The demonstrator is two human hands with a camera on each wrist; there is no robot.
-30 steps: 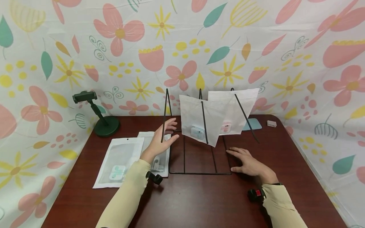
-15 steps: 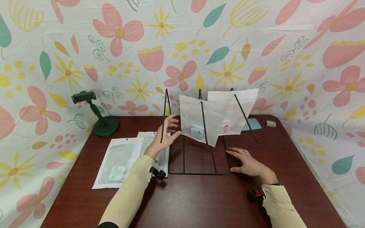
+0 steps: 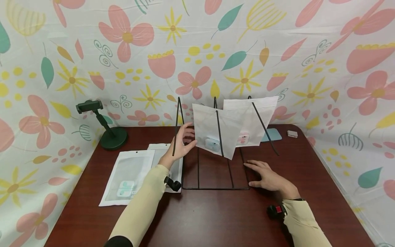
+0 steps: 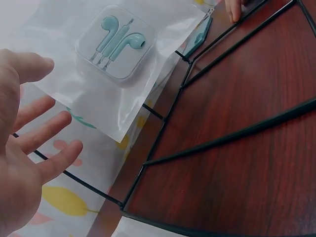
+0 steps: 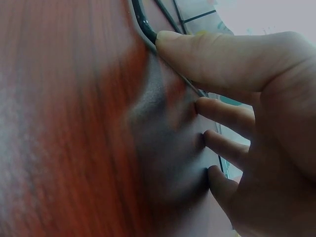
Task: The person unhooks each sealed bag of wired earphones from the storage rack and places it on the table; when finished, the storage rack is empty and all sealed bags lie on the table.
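Note:
A black wire rack point(image 3: 216, 188) stands on the table with several upright arms. On its middle arm hangs a white plastic bag point(image 3: 205, 120) holding blue-green earphones point(image 4: 118, 42) in a clear case. A second white bag point(image 3: 266, 106), with a pink-and-white item inside, hangs on the right arm. My left hand point(image 3: 180, 151) is at the left edge of the earphone bag, fingers spread, behind the left arm of the rack; the thumb and fingers hold nothing. My right hand point(image 3: 269, 176) rests at the rack's right front corner, its thumb point(image 5: 207, 57) touching the wire.
Two white bags, a larger one point(image 3: 112, 192) and another point(image 3: 177, 169) partly beneath the left forearm, lie left of the rack. A green clip stand point(image 3: 113, 139) stands at the back left. Back right lie a light blue flat piece point(image 3: 274, 134) and a small white block point(image 3: 292, 134).
My left hand has shifted slightly up and to the right, closer to the earphone bag. The right hand, the rack and the hanging bags have stayed put.

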